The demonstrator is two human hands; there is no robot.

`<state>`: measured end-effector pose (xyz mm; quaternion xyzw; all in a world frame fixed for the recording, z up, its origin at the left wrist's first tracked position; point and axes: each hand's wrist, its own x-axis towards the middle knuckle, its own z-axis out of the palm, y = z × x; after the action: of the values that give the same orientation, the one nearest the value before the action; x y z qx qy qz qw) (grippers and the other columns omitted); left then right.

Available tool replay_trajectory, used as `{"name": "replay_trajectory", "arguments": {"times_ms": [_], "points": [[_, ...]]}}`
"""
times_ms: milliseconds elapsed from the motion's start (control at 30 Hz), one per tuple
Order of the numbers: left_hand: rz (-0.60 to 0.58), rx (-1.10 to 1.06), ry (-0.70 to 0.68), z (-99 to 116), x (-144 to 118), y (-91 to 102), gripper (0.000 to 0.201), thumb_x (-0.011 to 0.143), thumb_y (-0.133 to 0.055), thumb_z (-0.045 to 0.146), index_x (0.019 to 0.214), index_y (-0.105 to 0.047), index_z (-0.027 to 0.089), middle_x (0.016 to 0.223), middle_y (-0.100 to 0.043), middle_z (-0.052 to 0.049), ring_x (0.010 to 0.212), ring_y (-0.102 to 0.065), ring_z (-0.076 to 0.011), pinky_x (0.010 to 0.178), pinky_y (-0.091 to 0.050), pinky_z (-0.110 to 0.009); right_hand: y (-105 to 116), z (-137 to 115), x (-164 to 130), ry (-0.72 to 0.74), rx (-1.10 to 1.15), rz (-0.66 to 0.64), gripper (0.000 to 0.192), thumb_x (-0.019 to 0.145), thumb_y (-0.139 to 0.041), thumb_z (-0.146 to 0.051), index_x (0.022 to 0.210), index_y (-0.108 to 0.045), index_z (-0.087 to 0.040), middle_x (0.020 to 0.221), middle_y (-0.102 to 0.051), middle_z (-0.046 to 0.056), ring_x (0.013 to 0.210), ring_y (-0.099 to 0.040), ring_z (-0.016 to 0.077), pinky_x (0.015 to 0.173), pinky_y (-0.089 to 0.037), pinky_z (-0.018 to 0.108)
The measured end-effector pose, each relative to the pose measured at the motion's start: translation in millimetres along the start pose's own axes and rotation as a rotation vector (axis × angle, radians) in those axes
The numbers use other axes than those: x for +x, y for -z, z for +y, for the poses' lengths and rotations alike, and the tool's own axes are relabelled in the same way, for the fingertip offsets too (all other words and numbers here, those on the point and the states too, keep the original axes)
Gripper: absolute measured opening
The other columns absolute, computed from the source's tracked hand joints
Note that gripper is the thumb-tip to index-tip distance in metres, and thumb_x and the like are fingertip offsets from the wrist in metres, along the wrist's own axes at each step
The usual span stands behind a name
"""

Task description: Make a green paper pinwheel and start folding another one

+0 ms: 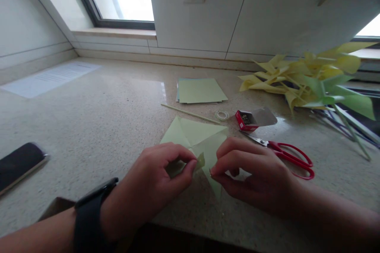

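Left hand grip: the left hand (154, 178) has thumb and fingers pinched together on a folded corner of the green paper (197, 136), near the paper's middle.
Right hand grip: the right hand (252, 174) has its fingertips closed on something very small, just beside the left fingertips; it may be a pin, but it is too small to tell. The fingers also touch the paper's edge.
Green paper: lies flat on the counter (103, 118) straight in front of the person, cut into pointed flaps, partly under both hands.
Wrist: a dark watch (92, 213) sits on the left wrist.
Just right of the hands: red-handled scissors (285, 156) lie on the counter, blades pointing toward the paper, apart from the right hand.
Behind the paper: a thin wooden stick (190, 114) lies slantwise; beside its far end is a small roll of clear tape (222, 115), and next to that an open red box (247, 120) with small metal pieces inside.
Further back: a stack of paper sheets (200, 90), light green on top.
Far right: a heap of yellow and green paper pinwheels (311, 81) on sticks.
Far left: a dark flat case (19, 164) near the counter edge, and a white printed sheet (50, 79) towards the wall.
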<state>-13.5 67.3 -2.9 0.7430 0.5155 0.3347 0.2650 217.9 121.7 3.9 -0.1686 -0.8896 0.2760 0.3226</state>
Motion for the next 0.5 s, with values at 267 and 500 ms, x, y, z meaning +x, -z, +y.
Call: {"name": "replay_trajectory", "arguments": {"times_ms": [267,500], "points": [[-0.005,-0.033,-0.053,3.1,-0.9,-0.8,0.011,0.088,-0.066,0.018,0.09,-0.069,0.029,0.082,-0.071,0.01,0.074,-0.064,-0.0076,0.069,-0.046,-0.02,-5.2,-1.1,0.8,-0.106,0.036,-0.013,0.008,0.088,-0.068,-0.012,0.093,-0.067,-0.018,0.088,-0.061,0.0,0.067,-0.056,0.0077,0.059,-0.046,0.02],[0.001,-0.017,-0.134,3.6,-2.4,-0.1,0.011,0.088,-0.064,0.015,0.091,-0.067,0.025,0.082,-0.07,0.006,0.075,-0.063,-0.01,0.068,-0.048,-0.021,-7.7,2.7,1.9,-0.12,0.041,-0.012,0.01,0.086,-0.071,-0.012,0.092,-0.066,-0.018,0.088,-0.061,0.0,0.067,-0.055,0.0085,0.059,-0.046,0.022]]}}
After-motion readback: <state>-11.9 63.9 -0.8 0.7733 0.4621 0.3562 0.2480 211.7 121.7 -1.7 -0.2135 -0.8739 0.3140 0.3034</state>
